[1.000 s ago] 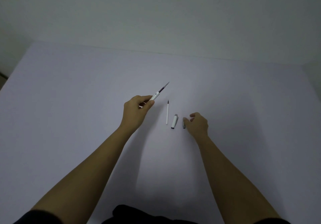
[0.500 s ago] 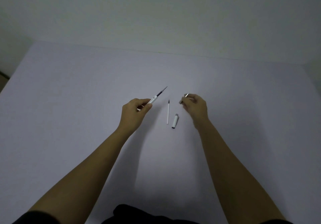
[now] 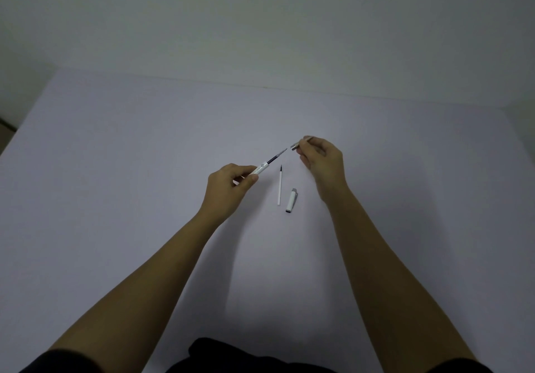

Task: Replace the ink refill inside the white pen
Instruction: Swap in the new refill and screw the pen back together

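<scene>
My left hand (image 3: 228,187) grips the white pen barrel (image 3: 260,169), tilted up and to the right. A dark ink refill (image 3: 276,157) sticks out of its open end. My right hand (image 3: 322,160) pinches the small grey tip piece (image 3: 296,146) just right of the refill's point, a short gap between them. A second thin white refill (image 3: 280,186) lies flat on the table between my hands. The white pen cap (image 3: 291,200) with a grey end lies beside it on the right.
The pale table (image 3: 115,170) stretches wide on all sides, its far edge meeting a plain wall. A dark piece of clothing (image 3: 249,355) shows at the bottom edge between my forearms.
My right hand picked the grey tip piece up from beside the cap and carried it up toward the refill's point. My left hand lowered the barrel slightly to the right.
</scene>
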Action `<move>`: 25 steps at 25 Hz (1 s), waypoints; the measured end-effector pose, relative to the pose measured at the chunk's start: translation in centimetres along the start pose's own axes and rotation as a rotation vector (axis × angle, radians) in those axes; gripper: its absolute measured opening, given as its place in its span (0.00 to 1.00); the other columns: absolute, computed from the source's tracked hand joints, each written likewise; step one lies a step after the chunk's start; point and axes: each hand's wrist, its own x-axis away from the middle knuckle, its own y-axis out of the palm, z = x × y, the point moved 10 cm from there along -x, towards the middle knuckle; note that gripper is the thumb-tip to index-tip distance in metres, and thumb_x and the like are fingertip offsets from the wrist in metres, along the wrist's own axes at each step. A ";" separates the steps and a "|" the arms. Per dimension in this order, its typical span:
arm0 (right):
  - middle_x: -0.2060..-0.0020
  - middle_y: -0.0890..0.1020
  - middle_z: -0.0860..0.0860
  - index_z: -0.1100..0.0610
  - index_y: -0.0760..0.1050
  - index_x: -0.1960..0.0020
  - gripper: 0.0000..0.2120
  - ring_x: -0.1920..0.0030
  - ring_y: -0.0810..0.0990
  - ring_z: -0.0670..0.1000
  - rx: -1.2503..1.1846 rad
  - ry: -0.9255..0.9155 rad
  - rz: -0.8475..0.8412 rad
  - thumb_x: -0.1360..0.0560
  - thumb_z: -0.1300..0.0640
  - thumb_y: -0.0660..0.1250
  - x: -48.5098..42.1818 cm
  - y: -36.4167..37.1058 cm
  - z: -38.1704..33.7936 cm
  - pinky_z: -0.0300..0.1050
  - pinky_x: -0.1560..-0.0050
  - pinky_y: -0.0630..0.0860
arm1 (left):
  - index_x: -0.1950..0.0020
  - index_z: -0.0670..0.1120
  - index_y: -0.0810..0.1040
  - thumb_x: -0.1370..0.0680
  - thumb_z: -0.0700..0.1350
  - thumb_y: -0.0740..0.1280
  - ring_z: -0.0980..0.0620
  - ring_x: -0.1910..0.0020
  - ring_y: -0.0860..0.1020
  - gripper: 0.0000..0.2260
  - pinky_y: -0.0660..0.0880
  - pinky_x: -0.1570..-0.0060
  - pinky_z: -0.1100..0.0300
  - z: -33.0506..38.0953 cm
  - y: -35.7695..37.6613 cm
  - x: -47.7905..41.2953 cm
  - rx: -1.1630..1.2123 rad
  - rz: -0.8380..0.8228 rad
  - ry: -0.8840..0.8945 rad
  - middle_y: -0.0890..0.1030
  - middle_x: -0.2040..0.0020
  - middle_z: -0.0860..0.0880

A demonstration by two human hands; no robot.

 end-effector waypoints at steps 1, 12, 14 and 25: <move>0.60 0.83 0.49 0.52 0.78 0.55 0.02 0.59 0.82 0.42 0.000 0.002 0.000 0.27 0.58 0.68 0.0 0.1 0.1 0.35 0.54 0.76 | 0.45 0.48 0.81 0.25 0.45 0.67 0.60 0.60 0.75 0.09 0.71 0.60 0.67 0.1 0.0 0.0 -0.002 -0.004 0.004 0.79 0.57 0.51; 0.60 0.84 0.48 0.52 0.78 0.55 0.03 0.57 0.83 0.44 0.019 -0.005 -0.045 0.27 0.58 0.68 0.8 1.1 0.1 0.39 0.50 0.76 | 0.46 0.48 0.81 0.25 0.44 0.67 0.59 0.61 0.75 0.09 0.70 0.60 0.68 0.7 0.3 -0.2 -0.015 -0.026 0.011 0.79 0.56 0.50; 0.60 0.84 0.48 0.52 0.78 0.55 0.03 0.57 0.83 0.44 0.035 -0.002 -0.066 0.27 0.58 0.68 0.9 1.4 0.2 0.39 0.50 0.76 | 0.46 0.48 0.81 0.25 0.44 0.67 0.60 0.61 0.75 0.09 0.70 0.60 0.68 1.0 0.3 -0.3 -0.016 -0.025 0.018 0.79 0.56 0.50; 0.59 0.84 0.51 0.48 0.78 0.59 0.04 0.56 0.83 0.46 0.185 -0.023 -0.322 0.29 0.57 0.70 3.2 3.3 0.1 0.39 0.51 0.78 | 0.46 0.53 0.81 0.24 0.47 0.66 0.59 0.58 0.75 0.09 0.68 0.61 0.68 1.8 -0.3 -0.6 -0.036 -0.146 0.066 0.79 0.57 0.51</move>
